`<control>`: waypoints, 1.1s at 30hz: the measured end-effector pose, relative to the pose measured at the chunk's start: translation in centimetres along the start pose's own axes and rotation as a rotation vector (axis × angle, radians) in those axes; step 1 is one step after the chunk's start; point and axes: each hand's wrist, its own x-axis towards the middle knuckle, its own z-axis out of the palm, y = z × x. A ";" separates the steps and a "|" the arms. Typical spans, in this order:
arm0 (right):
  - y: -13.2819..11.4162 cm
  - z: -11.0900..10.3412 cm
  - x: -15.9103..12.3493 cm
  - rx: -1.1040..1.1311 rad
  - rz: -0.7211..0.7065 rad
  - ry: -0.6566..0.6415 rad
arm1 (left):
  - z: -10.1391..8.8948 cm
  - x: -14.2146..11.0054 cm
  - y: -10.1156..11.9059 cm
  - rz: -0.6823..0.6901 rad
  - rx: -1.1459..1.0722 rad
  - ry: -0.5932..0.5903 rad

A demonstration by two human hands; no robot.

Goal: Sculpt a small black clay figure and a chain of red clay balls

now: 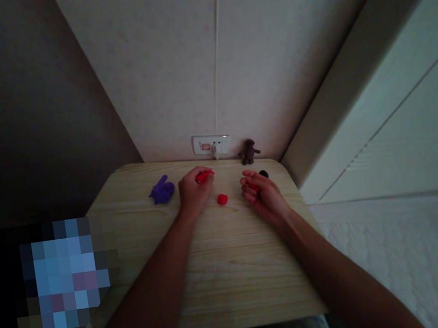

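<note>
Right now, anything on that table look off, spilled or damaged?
Nothing stands out. The left hand pinches a red clay piece, and a red ball lies between it and the open right hand. A purple lump and a brown figure sit on the wooden table, intact.

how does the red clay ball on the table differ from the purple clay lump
The red ball is small, round and smooth; the purple lump is larger and irregular, with bits sticking up. The red ball lies between the left hand and right hand; the purple lump sits outside the left hand. Both rest on the wooden table, untouched.
</note>
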 end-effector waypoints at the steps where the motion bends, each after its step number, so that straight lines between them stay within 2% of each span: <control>1: 0.0 0.0 0.0 0.011 0.001 0.007 | 0.0 0.0 0.0 -0.008 0.015 0.003; 7: -0.3 0.1 -0.2 0.019 0.007 -0.006 | 0.0 0.0 -0.1 0.003 0.176 -0.023; 12: -0.4 -0.1 -0.6 -0.064 0.038 0.070 | 0.1 0.1 -0.4 -0.010 0.197 -0.023; 17: -0.2 0.1 -0.6 -0.116 0.055 0.119 | -0.1 0.7 -1.0 -0.036 0.030 0.120; 20: 0.1 0.1 -0.5 -0.170 0.041 0.153 | -0.4 0.6 -1.0 -0.004 -0.066 0.226; 23: 0.6 -0.1 -0.2 -0.277 -0.071 0.180 | -0.7 0.0 -0.3 0.075 -0.102 0.316; 27: 1.2 -0.5 0.1 -0.429 -0.153 0.124 | -0.5 -0.9 1.3 0.173 -0.161 0.381; 30: 1.3 -0.6 0.2 -0.414 -0.176 0.065 | -0.1 -1.2 2.7 0.187 -0.243 0.377; 33: 0.7 -0.1 -0.1 -0.324 -0.215 0.001 | 0.6 -1.4 4.4 0.128 -0.388 0.309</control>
